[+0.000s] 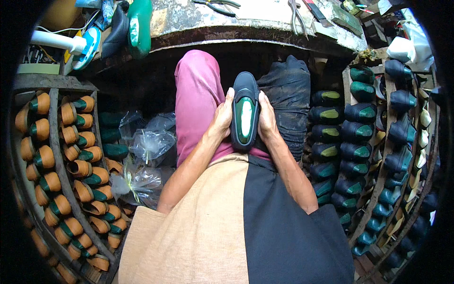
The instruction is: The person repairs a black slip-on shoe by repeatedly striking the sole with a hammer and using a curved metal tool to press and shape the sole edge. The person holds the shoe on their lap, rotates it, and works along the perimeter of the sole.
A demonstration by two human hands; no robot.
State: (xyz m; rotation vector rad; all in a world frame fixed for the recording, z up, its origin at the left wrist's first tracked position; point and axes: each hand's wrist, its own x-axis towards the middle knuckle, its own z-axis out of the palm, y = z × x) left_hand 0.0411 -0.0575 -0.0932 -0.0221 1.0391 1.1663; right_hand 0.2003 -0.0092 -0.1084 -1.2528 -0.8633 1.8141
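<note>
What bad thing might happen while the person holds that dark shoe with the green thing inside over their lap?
1. The dark shoe is held only between the left hand and right hand. If the grip loosens, it may slide off the pink trouser leg to the floor.
2. The racks of dark shoes stand close to the right elbow; a wide move might knock some loose.
3. The pliers lie near the workbench edge and might fall.
</note>
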